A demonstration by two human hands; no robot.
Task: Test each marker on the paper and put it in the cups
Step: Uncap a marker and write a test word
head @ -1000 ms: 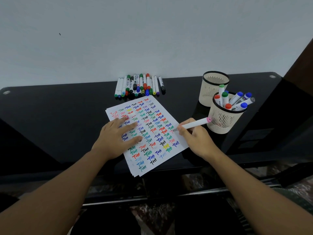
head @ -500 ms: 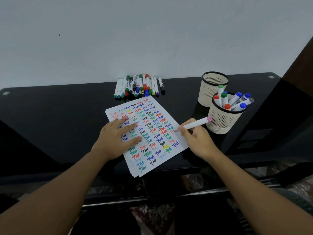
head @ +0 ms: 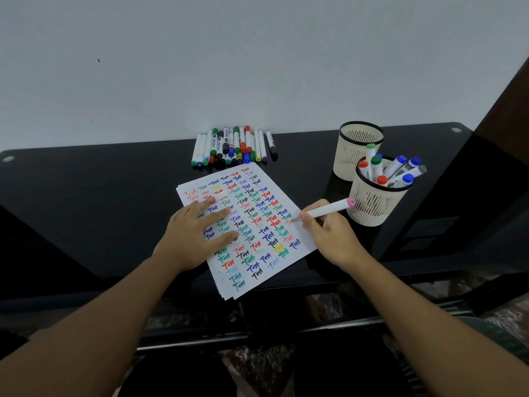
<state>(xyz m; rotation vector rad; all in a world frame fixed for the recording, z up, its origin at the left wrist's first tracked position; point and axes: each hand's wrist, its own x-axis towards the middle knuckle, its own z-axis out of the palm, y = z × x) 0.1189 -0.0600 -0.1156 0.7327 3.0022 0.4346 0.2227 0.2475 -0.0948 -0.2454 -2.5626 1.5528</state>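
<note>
A sheet of paper (head: pixel 304 239) covered with rows of coloured test words lies on the black table (head: pixel 100 196). My left hand (head: pixel 194 236) rests flat on it with fingers spread. A small pink-ended cap (head: pixel 217 198) lies at its fingertips. My right hand (head: pixel 329 239) grips a white marker with a pink end (head: pixel 329 209), its tip touching the paper near the right edge. Two cream mesh cups stand at the right. The near cup (head: pixel 372 207) holds several markers. The far cup (head: pixel 352 156) looks empty.
A pile of several capped markers (head: pixel 234 147) lies at the back of the table against the white wall. The paper's near corner overhangs the table's front edge. A dark panel (head: pixel 503 116) rises at the far right.
My right hand has shifted very slightly while the marker tip stays on the paper's right edge. My left hand has not moved.
</note>
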